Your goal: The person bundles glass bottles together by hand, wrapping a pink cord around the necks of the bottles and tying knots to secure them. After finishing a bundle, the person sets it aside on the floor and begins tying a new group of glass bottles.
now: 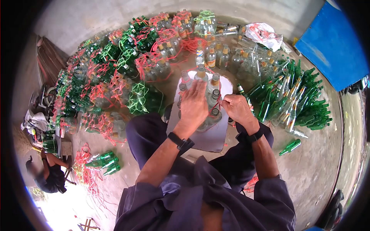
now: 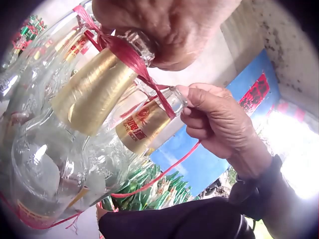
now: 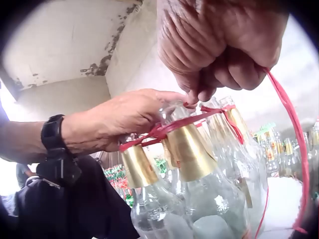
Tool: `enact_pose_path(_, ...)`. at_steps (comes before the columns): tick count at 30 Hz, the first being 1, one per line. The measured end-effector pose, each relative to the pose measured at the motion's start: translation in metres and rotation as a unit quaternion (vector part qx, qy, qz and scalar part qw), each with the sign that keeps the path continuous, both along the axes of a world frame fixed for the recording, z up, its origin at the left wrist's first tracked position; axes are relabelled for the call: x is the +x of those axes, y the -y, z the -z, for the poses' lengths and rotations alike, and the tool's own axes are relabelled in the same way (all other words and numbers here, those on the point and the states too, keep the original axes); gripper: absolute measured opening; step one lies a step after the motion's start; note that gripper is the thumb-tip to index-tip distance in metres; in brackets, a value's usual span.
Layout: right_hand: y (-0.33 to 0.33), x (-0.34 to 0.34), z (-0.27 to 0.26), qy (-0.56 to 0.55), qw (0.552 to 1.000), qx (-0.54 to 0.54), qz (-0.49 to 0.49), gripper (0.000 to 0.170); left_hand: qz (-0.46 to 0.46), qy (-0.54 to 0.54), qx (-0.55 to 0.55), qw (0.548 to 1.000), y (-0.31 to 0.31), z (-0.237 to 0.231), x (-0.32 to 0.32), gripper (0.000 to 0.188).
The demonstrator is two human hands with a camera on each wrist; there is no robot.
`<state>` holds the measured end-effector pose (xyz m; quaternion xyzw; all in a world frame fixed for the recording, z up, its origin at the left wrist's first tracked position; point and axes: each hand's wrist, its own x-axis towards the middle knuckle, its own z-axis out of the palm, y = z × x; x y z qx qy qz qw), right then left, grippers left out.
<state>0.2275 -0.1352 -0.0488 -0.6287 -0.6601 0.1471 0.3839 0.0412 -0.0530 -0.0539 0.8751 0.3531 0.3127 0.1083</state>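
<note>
A bundle of clear glass bottles (image 1: 213, 101) with gold neck labels stands on a pale board (image 1: 210, 140) between the person's knees. Red plastic twine (image 3: 172, 128) wraps around the bottle necks. My left hand (image 1: 194, 104) lies over the bottle tops with its fingers stretched forward; in the right wrist view, the left hand (image 3: 124, 113) is against the necks. My right hand (image 1: 238, 111) pinches the twine at the bundle's right side, its fingers curled, as the right hand (image 2: 217, 117) also shows in the left wrist view. A loose length of twine (image 3: 294, 124) trails down from the right hand.
Tied bundles of green and clear bottles (image 1: 111, 86) crowd the left. Loose green bottles (image 1: 304, 96) are heaped at right, with one green bottle (image 1: 290, 147) lying apart. A blue panel (image 1: 331, 46) leans behind. Another person (image 1: 48, 177) sits at far left.
</note>
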Motion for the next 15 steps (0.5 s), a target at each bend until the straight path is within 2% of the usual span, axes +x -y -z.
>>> enact_pose_path(4, 0.003, 0.004, 0.019, -0.062, 0.997, -0.052, 0.012, 0.024, 0.015, -0.020, -0.008, 1.000, 0.001, -0.002, -0.001, 0.056)
enact_pose_path(6, 0.006, 0.004, 0.023, -0.234, 0.966, -0.115, 0.005, 0.020, 0.027, -0.030, 0.007, 0.999, 0.002, -0.004, -0.003, 0.057)
enact_pose_path(9, 0.001, 0.008, 0.041, -0.280, 0.955, -0.097, -0.032, 0.015, 0.036, -0.011, 0.042, 0.998, 0.006, -0.014, -0.005, 0.053)
enact_pose_path(12, -0.001, 0.003, 0.045, -0.296, 0.947, -0.125, -0.029, 0.015, 0.093, -0.022, 0.027, 0.995, 0.004, -0.016, -0.005, 0.056)
enact_pose_path(13, -0.002, 0.002, 0.040, -0.297, 0.946, -0.124, -0.029, 0.015, 0.101, -0.029, -0.021, 0.994, 0.003, -0.014, -0.005, 0.060)
enact_pose_path(14, -0.002, 0.004, 0.034, -0.268, 0.946, -0.182, -0.004, 0.016, 0.107, -0.036, -0.069, 0.991, 0.002, -0.012, -0.004, 0.064)
enact_pose_path(15, -0.004, 0.005, 0.028, -0.238, 0.941, -0.238, 0.020, 0.017, 0.107, -0.038, -0.068, 0.991, 0.000, -0.006, -0.004, 0.064)
